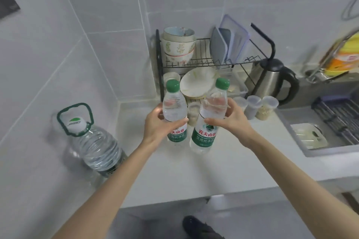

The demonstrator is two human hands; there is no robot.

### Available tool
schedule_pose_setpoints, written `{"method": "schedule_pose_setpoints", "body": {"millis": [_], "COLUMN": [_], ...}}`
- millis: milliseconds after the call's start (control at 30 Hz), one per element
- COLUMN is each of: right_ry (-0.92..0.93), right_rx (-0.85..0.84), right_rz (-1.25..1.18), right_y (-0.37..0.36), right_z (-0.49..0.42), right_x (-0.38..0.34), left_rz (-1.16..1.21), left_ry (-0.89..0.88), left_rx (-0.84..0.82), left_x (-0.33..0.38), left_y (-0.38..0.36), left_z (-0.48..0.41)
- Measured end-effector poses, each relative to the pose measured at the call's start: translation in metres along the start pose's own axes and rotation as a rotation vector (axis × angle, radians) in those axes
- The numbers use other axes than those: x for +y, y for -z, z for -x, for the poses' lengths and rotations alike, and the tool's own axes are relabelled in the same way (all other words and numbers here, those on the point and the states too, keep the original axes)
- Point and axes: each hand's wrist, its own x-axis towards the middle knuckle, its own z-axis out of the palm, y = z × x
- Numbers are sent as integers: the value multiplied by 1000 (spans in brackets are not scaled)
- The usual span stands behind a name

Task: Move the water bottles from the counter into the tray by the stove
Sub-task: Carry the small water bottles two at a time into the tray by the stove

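Note:
Two clear water bottles with green caps and green labels are above the white counter (174, 170). My left hand (157, 124) grips the left bottle (174, 106) around its middle, holding it upright. My right hand (231, 117) grips the right bottle (208, 122), which leans to the right at the top. Both bottles seem lifted off the counter. No tray or stove is in view.
A large water jug (93, 141) with a green handle stands at the counter's left. A black dish rack (204, 60) with bowls and plates fills the back corner. A steel kettle (272, 77) and small plastic jars (254, 105) stand to its right. The sink (320, 134) lies at the right.

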Motion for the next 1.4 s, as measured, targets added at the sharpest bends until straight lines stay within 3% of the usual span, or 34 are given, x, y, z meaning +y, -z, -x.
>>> {"method": "schedule_pose_setpoints", "body": {"millis": [300,533,933,1400], "right_ry": [96,150,217,223], "right_rx": [310,623,973,1400], "right_rz": [-111,-117,12,30], "right_y": [97,198,384,500], "right_z": [92,180,385,564], "right_x": [-22,-21,-11,15], "left_rz": [22,57,166,154], "left_ry": [-111,-216,-383,-555], "left_rx": [-277,-541,-921,-1416], "left_x": [58,114,198,254], "left_y": [-90,-202,-428,-644], "left_z": [25,79,239,405]}}
